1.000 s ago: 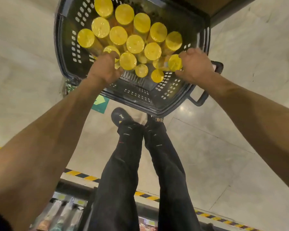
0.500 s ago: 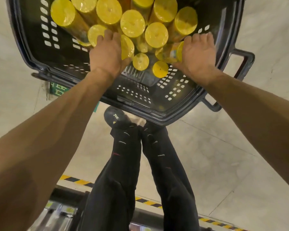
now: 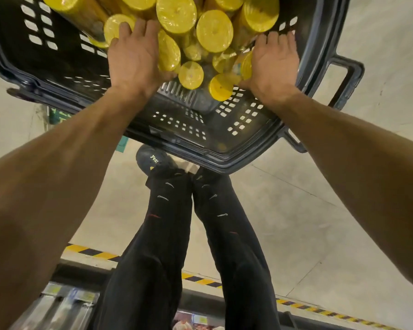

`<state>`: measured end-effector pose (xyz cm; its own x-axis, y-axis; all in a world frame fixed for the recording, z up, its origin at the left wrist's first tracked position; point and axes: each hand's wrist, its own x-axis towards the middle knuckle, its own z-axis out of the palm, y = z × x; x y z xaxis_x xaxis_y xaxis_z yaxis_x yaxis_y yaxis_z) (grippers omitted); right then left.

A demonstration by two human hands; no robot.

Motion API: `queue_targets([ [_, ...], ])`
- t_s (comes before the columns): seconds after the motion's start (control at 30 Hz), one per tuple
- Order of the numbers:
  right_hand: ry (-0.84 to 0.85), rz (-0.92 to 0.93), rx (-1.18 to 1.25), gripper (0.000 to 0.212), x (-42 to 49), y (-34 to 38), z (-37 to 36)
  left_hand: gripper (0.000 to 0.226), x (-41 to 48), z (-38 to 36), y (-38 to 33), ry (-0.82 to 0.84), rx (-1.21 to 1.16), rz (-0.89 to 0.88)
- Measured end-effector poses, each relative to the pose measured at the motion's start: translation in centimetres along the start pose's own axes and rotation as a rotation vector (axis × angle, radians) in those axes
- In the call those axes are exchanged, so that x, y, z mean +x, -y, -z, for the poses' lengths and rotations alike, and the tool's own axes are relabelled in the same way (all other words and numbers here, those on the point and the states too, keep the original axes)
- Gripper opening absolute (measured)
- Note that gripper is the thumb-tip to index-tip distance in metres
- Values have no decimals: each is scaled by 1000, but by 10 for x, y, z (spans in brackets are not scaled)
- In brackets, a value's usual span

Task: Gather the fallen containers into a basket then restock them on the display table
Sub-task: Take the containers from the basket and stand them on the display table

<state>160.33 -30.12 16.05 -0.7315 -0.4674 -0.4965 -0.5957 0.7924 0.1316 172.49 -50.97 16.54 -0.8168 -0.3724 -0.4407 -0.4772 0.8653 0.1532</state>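
Basket, dark plastic: yellow-lidded containers packed inside, lids up. Left hand, right hand: fingers straight, pressed against the cluster's near flanks, likely bracketing several for lifting.

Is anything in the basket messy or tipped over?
Yes. The yellow-lidded containers in the black basket are jumbled, leaning different ways instead of standing straight. The left hand and right hand rest among them. Nothing looks spilled or broken.
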Motion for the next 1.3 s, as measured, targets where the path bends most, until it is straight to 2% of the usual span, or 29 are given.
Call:
queue_targets([
  [0.17,12,-10,221,78,-26,-4,21,78,-22,20,-2,-4,-78,53],
  [0.3,33,-49,414,84,-54,-6,54,76,-52,53,-8,-30,-224,87],
  [0.47,20,-111,639,84,-101,-13,119,76,-102,125,-17,-81,-445,45],
  [0.63,-32,-77,837,70,-166,-26,214,67,-154,222,-34,-80,-650,153],
  [0.83,-158,-49,955,77,-231,-51,329,78,-212,346,-54,-270,-613,137],
  [0.9,-239,-22,1014,76,-253,-59,372,77,-231,388,-61,-337,-635,133],
  [1.03,-418,60,1063,73,-288,-68,441,70,-265,455,-69,-509,-648,15],
  [1.13,-529,115,1066,75,-307,-71,480,70,-283,497,-73,-623,-703,-67],
  [1.3,-659,191,1169,74,-346,-70,524,68,-308,545,-72,-675,-898,-167],
])
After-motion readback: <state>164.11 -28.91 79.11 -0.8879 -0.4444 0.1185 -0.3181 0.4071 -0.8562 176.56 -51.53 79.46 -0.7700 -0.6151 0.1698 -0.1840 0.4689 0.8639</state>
